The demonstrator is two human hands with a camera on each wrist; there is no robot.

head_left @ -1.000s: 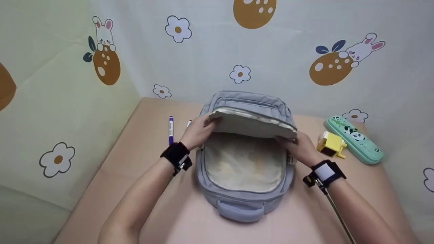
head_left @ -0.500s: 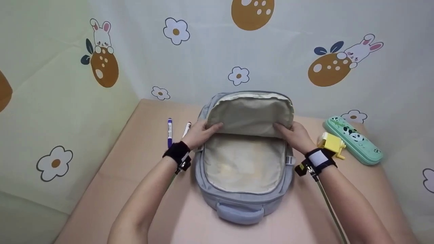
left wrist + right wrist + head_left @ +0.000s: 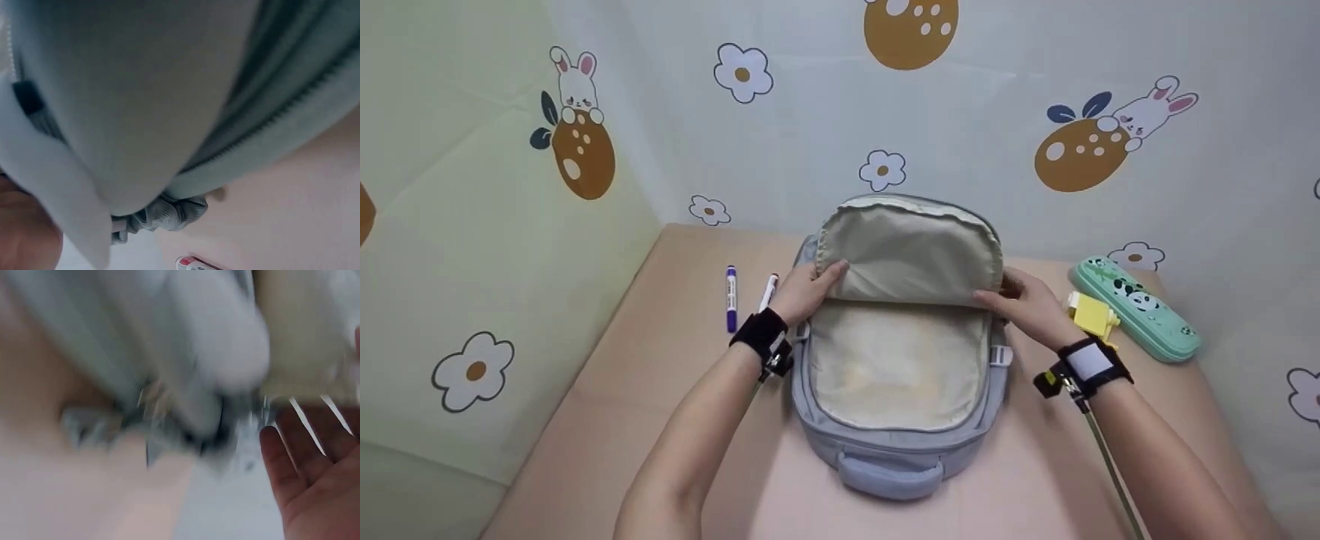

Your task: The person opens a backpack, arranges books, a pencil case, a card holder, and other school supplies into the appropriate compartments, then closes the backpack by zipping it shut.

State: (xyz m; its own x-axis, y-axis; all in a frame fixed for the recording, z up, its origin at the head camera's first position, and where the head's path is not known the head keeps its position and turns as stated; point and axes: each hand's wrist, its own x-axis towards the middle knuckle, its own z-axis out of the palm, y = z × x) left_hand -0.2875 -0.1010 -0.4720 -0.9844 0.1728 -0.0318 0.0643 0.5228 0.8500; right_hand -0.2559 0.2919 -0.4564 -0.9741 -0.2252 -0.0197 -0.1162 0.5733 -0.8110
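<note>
The left hand [image 3: 806,291] grips the side edge of the pale-lined flap [image 3: 911,251] of the grey-blue backpack [image 3: 900,375], thumb on the lining. The right hand [image 3: 1027,304] is at the flap's opposite edge, its thumb against the lining and its other fingers loosely spread—I cannot tell whether it pinches the fabric. The backpack lies on the tabletop [image 3: 997,502] with the flap raised at its far end, the light lining showing below and its padded handle [image 3: 889,478] toward the person. Left of the backpack are a purple-and-white marker [image 3: 731,298] and, nearer it, a white marker [image 3: 769,291] partly hidden by the left wrist. Right of the backpack stands a yellow sharpener [image 3: 1093,313] with a crank, just beside a green panda pencil case [image 3: 1136,309]. Beyond the backpack hangs a rabbit-and-flower-print cloth [image 3: 810,135].
</note>
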